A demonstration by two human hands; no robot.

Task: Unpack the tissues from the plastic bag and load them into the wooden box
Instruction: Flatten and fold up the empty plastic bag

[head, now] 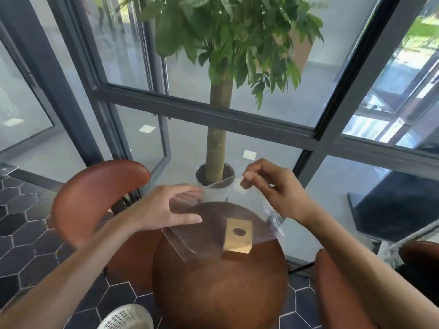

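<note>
Tabletop (213, 293) carrying wooden box (237, 236) | right hand (268, 186) pinching empty-looking plastic bag (213, 222), left hand (164, 207) lying open | step: bag emptied | next: tissues unseen, needing locating

A clear, see-through plastic bag (213, 222) hangs over the reddish-brown round table (221, 281). On that table sits a pale tan wooden box (238, 235) with a dark oval hole. Beside the table, rust-brown chairs (95, 198); under it, dark navy hexagon tiles (28, 252) with pale grout. Behind it, green leaves (225, 32).
</note>
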